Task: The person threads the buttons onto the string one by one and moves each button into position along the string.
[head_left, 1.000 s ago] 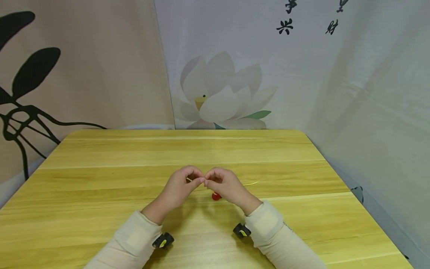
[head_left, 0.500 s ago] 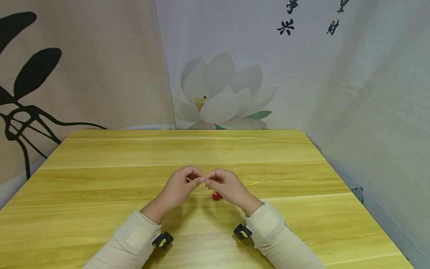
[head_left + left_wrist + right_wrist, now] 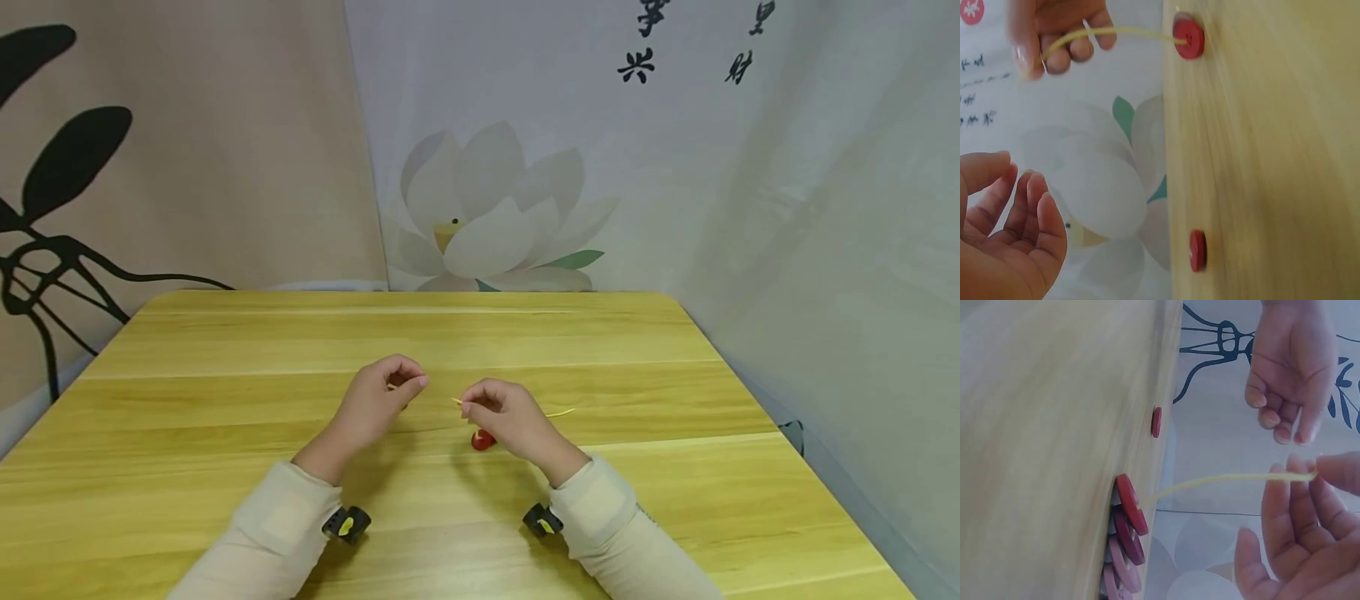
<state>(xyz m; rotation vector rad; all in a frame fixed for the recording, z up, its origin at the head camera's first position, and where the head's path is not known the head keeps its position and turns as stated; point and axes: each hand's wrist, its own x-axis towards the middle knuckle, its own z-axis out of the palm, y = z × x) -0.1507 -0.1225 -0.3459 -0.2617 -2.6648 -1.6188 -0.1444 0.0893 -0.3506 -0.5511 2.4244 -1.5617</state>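
Observation:
In the head view my right hand [image 3: 513,421] pinches a yellow string between thumb and fingertips, a short end sticking out to the left. From that pinch, the string [image 3: 1210,480] runs to a red button [image 3: 1132,505] in the right wrist view and meets its face. Behind this button, darker red and pink buttons [image 3: 1124,565] lean in a row on the table. My left hand [image 3: 375,404] is apart to the left, fingers loosely bent, with nothing seen between them. A separate red button [image 3: 1197,250] stands on edge in the left wrist view, nearer my left hand.
The wooden table [image 3: 300,333] spans the lower view, its far edge meeting a printed cloth backdrop [image 3: 675,167]. More yellow string [image 3: 561,412] extends to the right behind my right hand. A dark wrist camera [image 3: 347,525] sits beside the left sleeve.
My left hand has come away from the right hand, moving left and slightly up in the head view. The string's end now shows at the right fingertips; the right hand stays nearly in place.

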